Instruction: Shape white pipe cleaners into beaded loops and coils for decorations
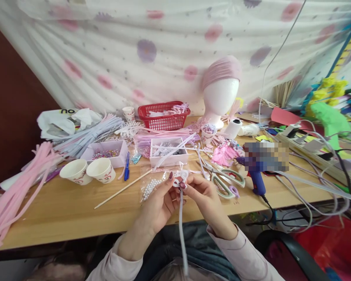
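On my left side, the left hand (159, 200) has its grip closed in a pinch on the slender fuzzy white strip (181, 230). Its small loops sit between both hands, over the pale wooden surface (61, 216); its tail hangs lapward. I'd expect it light, soft-skinned, bendable, easily crushed; hold it where the loops meet. The right hand (206, 198) pinches it too, though fingers partly hide the contact.

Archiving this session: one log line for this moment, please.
left hand: holds white strip; right hand: holds it too; state: looped, lower end hanging
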